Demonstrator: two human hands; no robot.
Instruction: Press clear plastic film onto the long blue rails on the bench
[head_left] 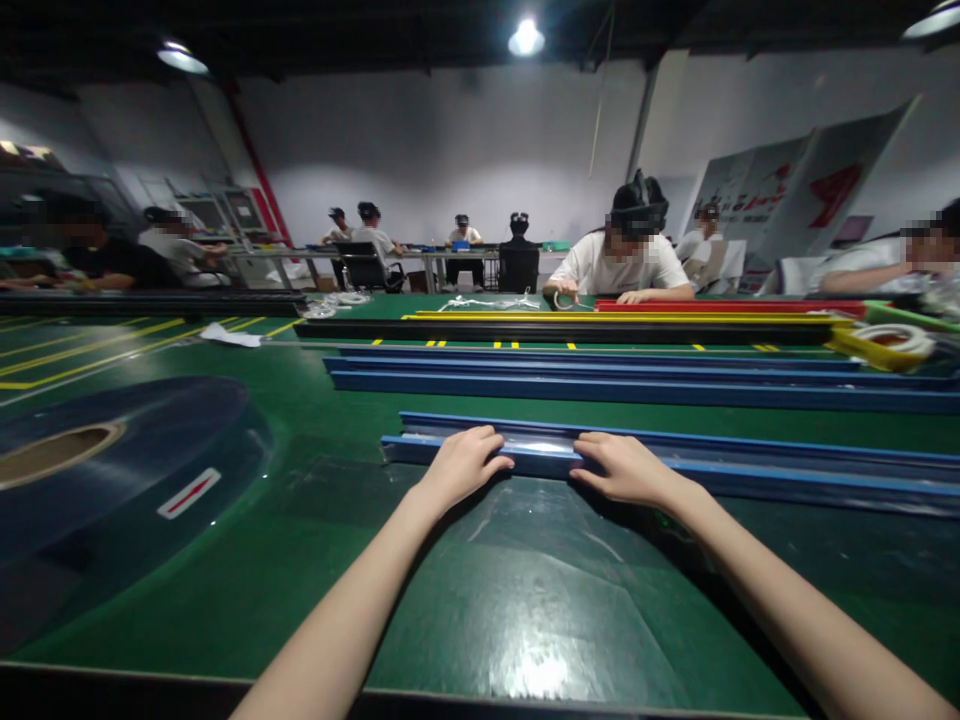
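A long blue channel profile (757, 470) lies across the green table in front of me, its left end just beyond my left hand. My left hand (469, 465) grips it near that end, fingers over the top and thumb on the near side. A short way to the right, my right hand (619, 468) grips the same profile in a like manner. Between the hands the channel's inside shines, and clear film seems to lie in it. Clear plastic film (555, 600) spreads over the tabletop between my forearms.
A big roll of clear film (210, 440) lies at the left. More blue profiles (600, 385), a black profile (600, 330), a yellow strip (637, 316) and red profiles (720, 305) lie farther back. A co-worker (626, 260) sits across the table; several others sit beyond.
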